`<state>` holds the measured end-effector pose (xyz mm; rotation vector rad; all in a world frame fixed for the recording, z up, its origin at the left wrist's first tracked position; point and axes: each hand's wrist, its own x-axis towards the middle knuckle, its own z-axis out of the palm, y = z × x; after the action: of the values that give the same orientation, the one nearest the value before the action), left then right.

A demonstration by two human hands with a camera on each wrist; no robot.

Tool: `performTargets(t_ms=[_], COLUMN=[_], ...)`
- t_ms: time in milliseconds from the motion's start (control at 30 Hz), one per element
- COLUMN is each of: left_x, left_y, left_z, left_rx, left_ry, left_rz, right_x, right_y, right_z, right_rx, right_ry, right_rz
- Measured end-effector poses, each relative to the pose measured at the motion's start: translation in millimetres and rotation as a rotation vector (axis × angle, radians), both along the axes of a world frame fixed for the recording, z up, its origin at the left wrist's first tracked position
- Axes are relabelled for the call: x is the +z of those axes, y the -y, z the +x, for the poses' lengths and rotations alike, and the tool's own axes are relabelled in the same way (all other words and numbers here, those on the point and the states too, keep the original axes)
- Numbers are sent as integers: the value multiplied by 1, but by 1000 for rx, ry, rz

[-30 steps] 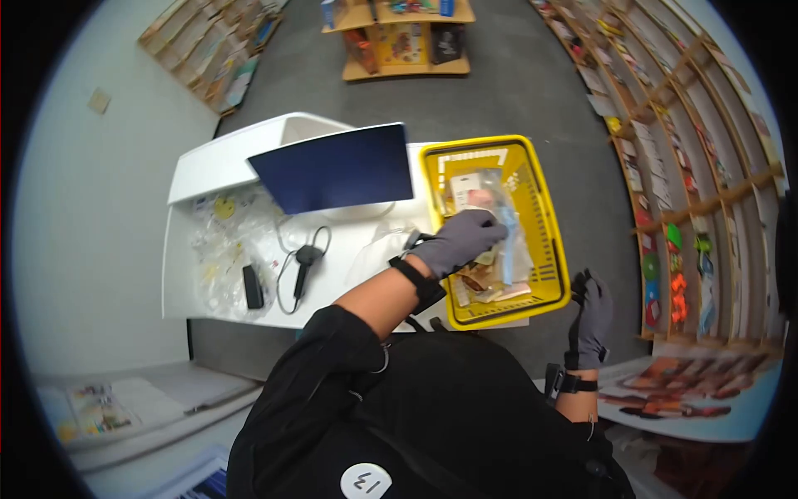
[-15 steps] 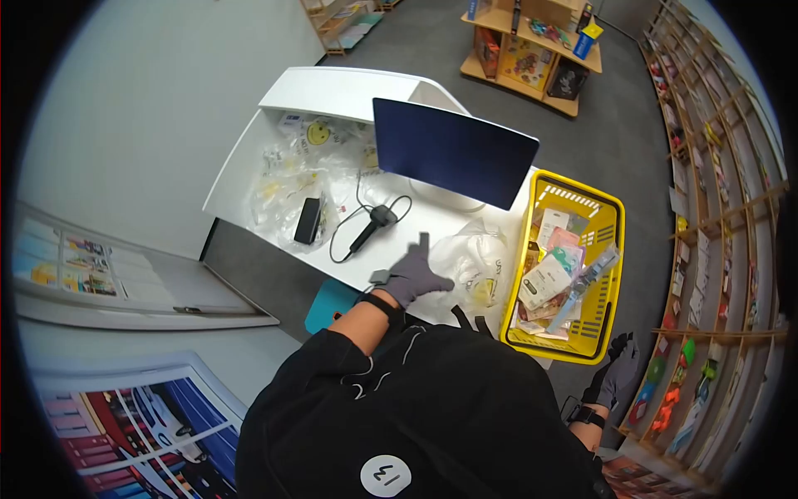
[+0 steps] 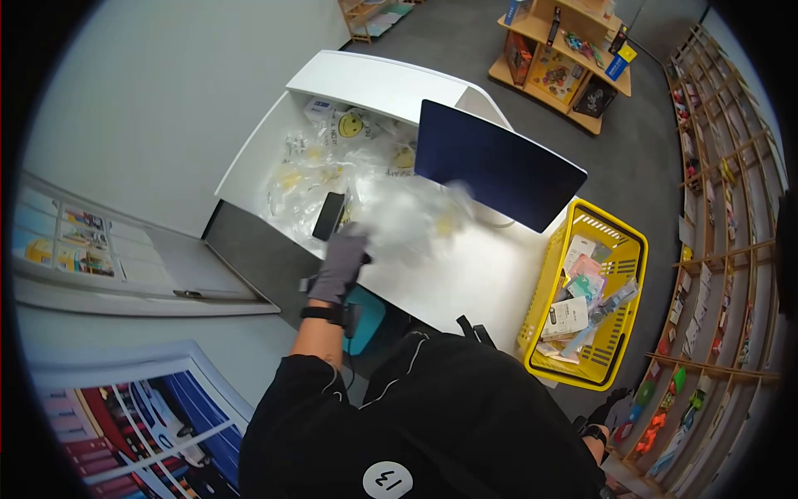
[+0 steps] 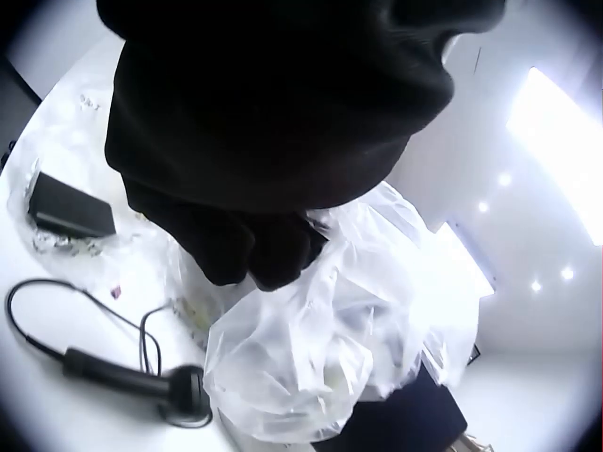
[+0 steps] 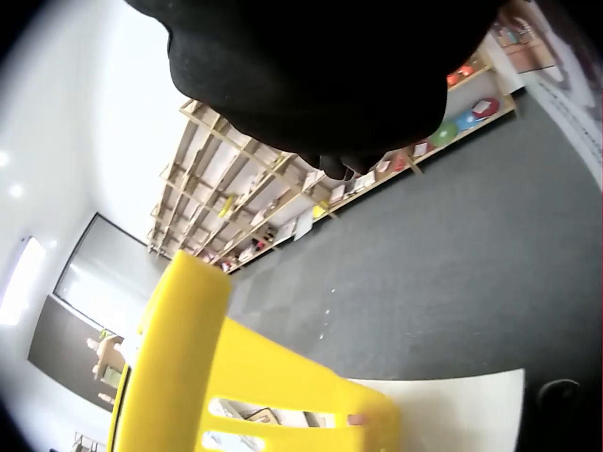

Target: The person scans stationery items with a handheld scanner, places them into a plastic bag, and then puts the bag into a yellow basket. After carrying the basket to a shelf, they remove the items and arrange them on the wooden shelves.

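My left hand [image 3: 342,256], in a grey glove, grips a crumpled clear plastic bag [image 3: 405,214] and holds it above the white counter [image 3: 465,274]; the bag is motion-blurred. In the left wrist view the gloved fingers [image 4: 268,247] curl round the top of the bag [image 4: 320,353]. A black handheld scanner [image 4: 141,384] with its cable lies on the counter below. My right hand [image 3: 609,411], also gloved, hangs at my side near the yellow basket [image 3: 625,274] and holds nothing. In the right wrist view only a dark part of the glove [image 5: 330,85] shows, above the basket rim [image 5: 184,311].
A dark monitor [image 3: 497,165] stands on the counter. A heap of clear smiley-face bags [image 3: 332,150] and a small black device [image 3: 329,215] lie at the left end. The basket holds several packaged goods. Shop shelves [image 3: 723,208] line the right wall, and a display stand [image 3: 573,58] stands beyond.
My left hand left the basket, reached the counter, took hold of the plastic bag and swung it up to the left. My right hand dropped lower at my side. The view turned left.
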<state>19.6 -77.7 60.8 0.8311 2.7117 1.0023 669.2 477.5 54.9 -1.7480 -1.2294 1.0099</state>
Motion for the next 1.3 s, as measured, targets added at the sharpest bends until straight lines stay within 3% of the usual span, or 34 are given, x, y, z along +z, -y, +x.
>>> performTargets(t_ms=[67, 133, 167, 300, 400, 433, 533, 667, 767, 800, 867, 933, 1000, 1067, 1133, 1167, 1233, 1300], left_x=[66, 85, 72, -12, -36, -46, -89, -173, -216, -214, -127, -147, -140, -114, -90, -54, 33, 47], left_y=[3, 1, 5, 3, -37, -55, -115, -179, -207, -211, -237, -223, -210, -195, -176, -152, -172, -160], left_z=[-20, -59, -84, -184, -231, -244, -276, -326, -343, -341, -326, -344, -350, -339, -315, -257, -205, -188], left_rx=[395, 680, 660, 551, 353, 322, -37, -372, -490, -521, -439, -371, -421, -792, -821, -834, -295, -267], left_ry=[135, 61, 66, -32, -168, -163, -269, -115, -72, -104, 127, 154, 86, -372, -437, -442, 281, 283], left_rz=[148, 121, 120, 160, -265, -260, -561, -474, -472, -541, -967, -729, -635, -935, -795, -800, -361, -378], right_x=[-5, -13, -16, -31, -9, -4, 10, 25, 35, 38, 45, 40, 77, 89, 95, 103, 102, 83], right_y=[17, 37, 48, 95, 139, 157, 210, 269, 302, 309, 313, 310, 293, 264, 231, 216, 194, 177], right_z=[14, 23, 26, 52, 38, 34, 24, 32, 31, 30, 16, 8, -60, -92, -127, -146, -163, -160], right_rx=[-48, -95, -120, -242, -242, -273, -304, -306, -361, -356, -425, -302, -328, -199, -123, -78, -38, 17], right_ry=[-12, -26, -35, -46, 170, 175, 107, 2, 66, 61, 27, -72, -314, -504, -560, -582, -609, -282], right_rz=[-51, -105, -132, -205, -231, -230, -112, -172, -237, -257, -359, -430, -506, -576, -633, -601, -574, -507])
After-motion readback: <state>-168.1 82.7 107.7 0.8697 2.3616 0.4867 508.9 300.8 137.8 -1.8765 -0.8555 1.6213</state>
